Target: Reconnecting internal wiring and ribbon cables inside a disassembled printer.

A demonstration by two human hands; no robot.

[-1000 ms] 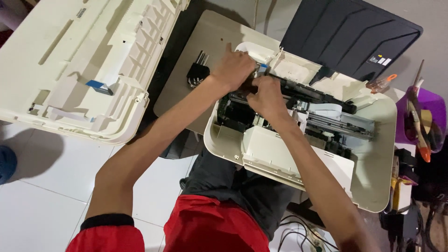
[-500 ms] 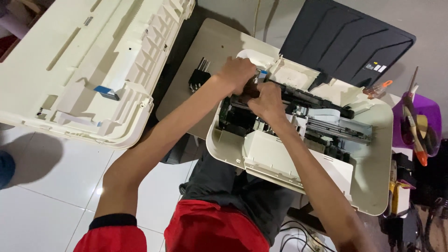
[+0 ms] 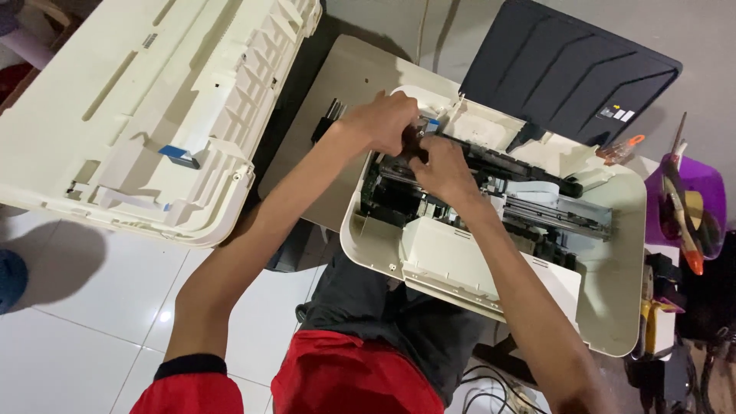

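While you lean over the opened printer body (image 3: 598, 299), its cream shell lies straight ahead of you with the long axis running from near-left to far-right, and the black carriage rail (image 3: 506, 161) follows that same line across its middle. Off to your left, well apart from the work, the detached cream top cover (image 3: 138, 100) lies upside down with a blue-tipped ribbon cable (image 3: 180, 155) on it. Beyond the body, the dark paper tray (image 3: 567, 69) slopes away. At the far right a purple tub (image 3: 709, 184) holds brushes and hand tools. Your left hand (image 3: 381, 120) and right hand (image 3: 438, 170) meet at the left end of the rail, both curled closed around a small dark part there; the left reaches further in. What exactly they pinch is hidden by your fingers
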